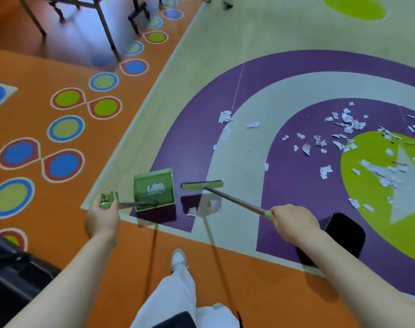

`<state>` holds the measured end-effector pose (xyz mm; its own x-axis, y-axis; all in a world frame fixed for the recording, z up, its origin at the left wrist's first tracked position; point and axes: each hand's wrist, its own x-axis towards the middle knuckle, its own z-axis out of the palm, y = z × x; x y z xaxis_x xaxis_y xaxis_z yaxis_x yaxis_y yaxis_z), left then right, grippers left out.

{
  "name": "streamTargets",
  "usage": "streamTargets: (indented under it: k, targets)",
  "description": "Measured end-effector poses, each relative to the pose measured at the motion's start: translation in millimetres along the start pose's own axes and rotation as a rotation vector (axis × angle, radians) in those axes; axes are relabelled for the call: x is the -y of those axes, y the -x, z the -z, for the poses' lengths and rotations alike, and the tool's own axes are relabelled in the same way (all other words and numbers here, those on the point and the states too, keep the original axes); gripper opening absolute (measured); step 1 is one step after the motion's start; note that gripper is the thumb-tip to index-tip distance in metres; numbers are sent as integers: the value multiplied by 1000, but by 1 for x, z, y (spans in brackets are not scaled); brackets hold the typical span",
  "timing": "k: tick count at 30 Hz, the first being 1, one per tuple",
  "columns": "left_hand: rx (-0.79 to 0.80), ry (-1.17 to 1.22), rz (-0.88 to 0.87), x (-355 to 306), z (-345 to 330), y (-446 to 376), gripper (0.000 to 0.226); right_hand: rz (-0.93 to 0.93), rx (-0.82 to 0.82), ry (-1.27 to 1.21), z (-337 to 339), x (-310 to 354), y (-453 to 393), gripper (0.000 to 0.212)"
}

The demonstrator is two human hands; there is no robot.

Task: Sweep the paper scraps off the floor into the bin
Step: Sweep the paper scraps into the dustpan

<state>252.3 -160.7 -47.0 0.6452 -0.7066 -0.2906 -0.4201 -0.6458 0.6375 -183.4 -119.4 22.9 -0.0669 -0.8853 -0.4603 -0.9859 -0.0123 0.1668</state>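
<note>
Green plastic dustpan (pixel 153 189) sits on the purple band of the patterned floor (pixel 225 43), with a few white scraps visible inside it behind its comb teeth. Left hand (pixel 102 217) is wrapped around the green grip at the top of the dustpan's long handle. Right hand (pixel 294 224) is clamped on the green end of the broom handle (pixel 234 200). Broom head (pixel 202 185) lies just beside the dustpan, to its right, apart from it. 2 paper scraps (pixel 203 208) lie on the floor near the broom head, on the near side. Main scatter of paper scraps (pixel 357 147) lies well apart, further right, across the purple arch and the green disc with its pale star. Black bin (pixel 341 235) stands beneath the right forearm, partly hidden by it. White trousers and 1 shoe (pixel 178 259) show at the lower centre.
</note>
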Motion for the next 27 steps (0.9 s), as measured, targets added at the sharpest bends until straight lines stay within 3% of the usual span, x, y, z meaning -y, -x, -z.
streamTargets:
  k: [3,6,8,12,15,19,24,27]
  targets:
    - [23,-27,-59,-8,2,-25,55,91,14,180,16,20,-18,16]
    - [18,-15,-66,-19,3,-51,54,177,82,168,22,39,-36,24]
    - [-2,11,-38,-26,4,-65,54,153,163,1,27,48,-44,13]
    - [-15,40,-19,-37,5,-94,54,-77,528,-609,47,66,-58,34]
    - [-4,47,-8,-43,2,-106,54,-125,691,-760,50,74,-68,48]
    - [15,42,9,-49,-9,-110,53,-154,752,-750,34,76,-92,57]
    - [46,32,27,-56,-27,-112,55,-220,708,-652,34,45,-114,51]
    - [69,14,25,-61,-40,-108,55,-239,678,-582,37,16,-127,36]
